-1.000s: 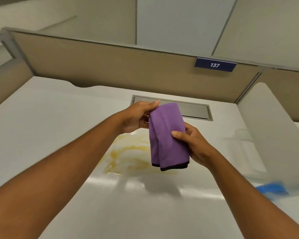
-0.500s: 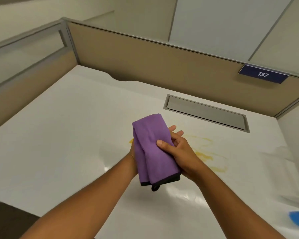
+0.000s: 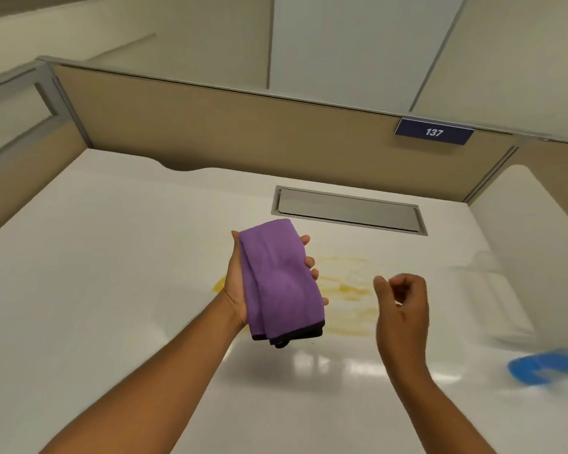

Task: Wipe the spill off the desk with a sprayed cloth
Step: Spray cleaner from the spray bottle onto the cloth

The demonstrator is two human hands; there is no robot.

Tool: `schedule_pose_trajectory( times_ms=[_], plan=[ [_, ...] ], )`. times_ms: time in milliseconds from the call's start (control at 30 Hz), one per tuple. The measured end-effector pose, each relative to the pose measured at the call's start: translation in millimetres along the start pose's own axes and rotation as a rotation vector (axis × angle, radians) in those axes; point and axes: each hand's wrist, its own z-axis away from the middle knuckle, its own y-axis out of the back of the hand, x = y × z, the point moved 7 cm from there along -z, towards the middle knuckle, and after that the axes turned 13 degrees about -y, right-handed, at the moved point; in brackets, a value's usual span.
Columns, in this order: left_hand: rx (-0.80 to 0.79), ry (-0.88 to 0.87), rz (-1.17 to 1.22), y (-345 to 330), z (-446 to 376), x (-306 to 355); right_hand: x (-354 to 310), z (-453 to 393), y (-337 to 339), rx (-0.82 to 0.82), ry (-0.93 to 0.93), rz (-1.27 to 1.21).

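Observation:
A folded purple cloth (image 3: 281, 280) with a dark hem lies across the upturned palm of my left hand (image 3: 236, 283), whose fingers curl around its far edge. The cloth hangs above the white desk (image 3: 112, 257). A smeared yellow spill (image 3: 345, 286) spreads on the desk just right of and under the cloth. My right hand (image 3: 402, 309) hovers to the right of the cloth, apart from it, fingers loosely curled and holding nothing. A blurred blue spray head (image 3: 541, 368) shows at the right edge, with a faint clear bottle body (image 3: 486, 273) behind it.
A grey recessed cable flap (image 3: 348, 209) sits at the back of the desk. Beige partition walls (image 3: 243, 136) close off the back and left; a blue sign reading 137 (image 3: 434, 132) hangs on the back one. A white panel (image 3: 538, 231) stands at the right.
My right hand has let go of the cloth and moved off to the right. The cloth now rests in my left hand alone.

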Motion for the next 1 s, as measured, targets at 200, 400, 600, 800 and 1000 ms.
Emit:
schedule_pose_trajectory(
  times_ms=[200, 400, 600, 800, 1000],
  plan=[
    [-0.142, 0.229, -0.007, -38.1, -49.0, -67.7, 119.8, -28.0, 176.3, 0.487, -0.355, 0.054],
    [-0.147, 0.35, -0.049, -62.4, -90.5, -142.4, 151.0, -60.9, 267.0, 0.724, -0.48, 0.048],
    [-0.19, 0.408, -0.062, -71.6, -108.4, -181.7, 145.0, -109.3, 290.5, 0.631, -0.434, -0.004],
    [-0.188, 0.417, -0.06, -76.6, -116.7, -190.4, 139.3, -141.5, 301.5, 0.516, -0.338, 0.001],
    [-0.212, 0.41, -0.088, -82.0, -118.5, -181.1, 129.6, -153.3, 309.5, 0.489, -0.204, 0.183]
  ],
)
